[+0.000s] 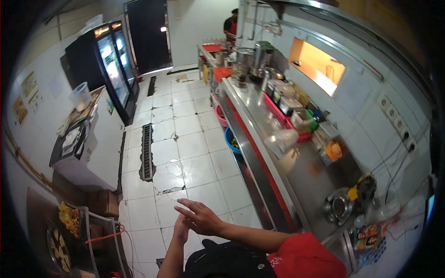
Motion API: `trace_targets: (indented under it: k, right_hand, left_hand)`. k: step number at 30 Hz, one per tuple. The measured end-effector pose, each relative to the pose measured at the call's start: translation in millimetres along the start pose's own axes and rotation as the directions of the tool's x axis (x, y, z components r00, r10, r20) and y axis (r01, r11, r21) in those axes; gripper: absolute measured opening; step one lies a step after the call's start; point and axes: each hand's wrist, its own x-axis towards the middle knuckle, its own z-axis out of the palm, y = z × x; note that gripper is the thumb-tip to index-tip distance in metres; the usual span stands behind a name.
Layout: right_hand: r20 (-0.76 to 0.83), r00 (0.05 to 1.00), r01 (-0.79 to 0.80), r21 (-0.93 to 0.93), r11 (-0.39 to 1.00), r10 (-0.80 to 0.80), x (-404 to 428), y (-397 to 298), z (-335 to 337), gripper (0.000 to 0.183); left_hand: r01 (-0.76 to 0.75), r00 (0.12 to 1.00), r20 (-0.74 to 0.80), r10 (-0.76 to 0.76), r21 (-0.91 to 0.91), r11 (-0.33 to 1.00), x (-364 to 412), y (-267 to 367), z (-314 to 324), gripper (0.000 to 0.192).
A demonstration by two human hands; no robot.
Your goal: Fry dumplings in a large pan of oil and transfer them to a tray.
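Both of my bare hands meet in front of my body, above the white tiled floor. My right hand has its fingers stretched out and slightly apart, pointing to the left, and nothing is seen in it. Partly behind it is my left hand, whose fingers are mostly covered by the right one, so its grip cannot be seen. A red sleeve covers my right upper arm.
Along the right runs a steel counter with a blender base, plastic containers and a plastic bag. A blue basin is beneath. Left are a white chest freezer and a rack. A person stands far back.
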Motion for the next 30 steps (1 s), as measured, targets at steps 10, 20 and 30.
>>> trace_targets:
  k: [10, 20, 30]
  right_hand:
    - [0.844, -0.134, -0.397, -0.525, 0.752, 0.519, -83.2, 290.3, 224.1, 0.042]
    - [0.948, -0.04, 0.307, -0.29, 0.906, 0.317, 128.0, 417.7, 310.9, 0.033]
    - [0.919, 0.304, 0.771, -0.083, 0.632, -0.25, 347.6, 558.7, 483.4, 0.013]
  left_hand:
    - [-0.139, 0.948, -0.168, 0.272, 0.55, 0.824, 32.2, 0.6, -137.7, 0.047]
    - [0.904, 0.112, -0.904, -0.413, -0.08, 0.42, -135.0, -181.9, -301.1, 0.037]
    - [0.194, 0.163, -0.946, -0.282, -0.249, 0.949, -60.1, -198.9, -245.0, 0.04]
